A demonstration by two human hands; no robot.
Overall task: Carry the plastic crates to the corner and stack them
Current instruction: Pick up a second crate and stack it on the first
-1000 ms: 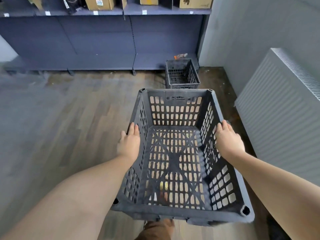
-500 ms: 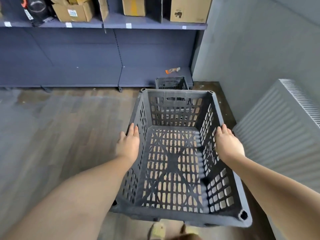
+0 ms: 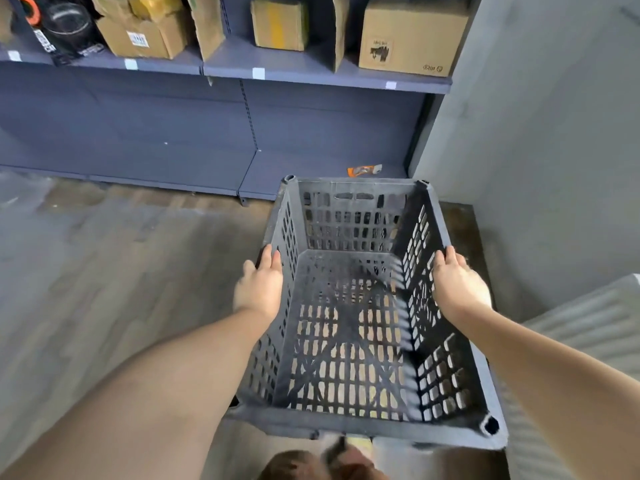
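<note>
Hands (image 3: pixel 259 289) (image 3: pixel 459 287) grip the crate (image 3: pixel 349 344) at nine and three o'clock, one per side rim, keeping it level while carried toward the corner at twelve.

The floor (image 3: pixel 104 278) is wood, brown and gray. A long gray-blue shelf unit (image 3: pixel 221 133) stands along the far wall. Its top shelf (image 3: pixel 311 69) holds brown boxes (image 3: pixel 408 34) and a black jar (image 3: pixel 71 24) near its left end. Small white tags (image 3: pixel 258 73) sit on the shelf's front edge. An orange wrapper (image 3: pixel 363 170) lies on the low shelf, near its right end. A gray wall (image 3: pixel 540 133) is on the right. A white ribbed heater (image 3: pixel 588 327) stands against it.
</note>
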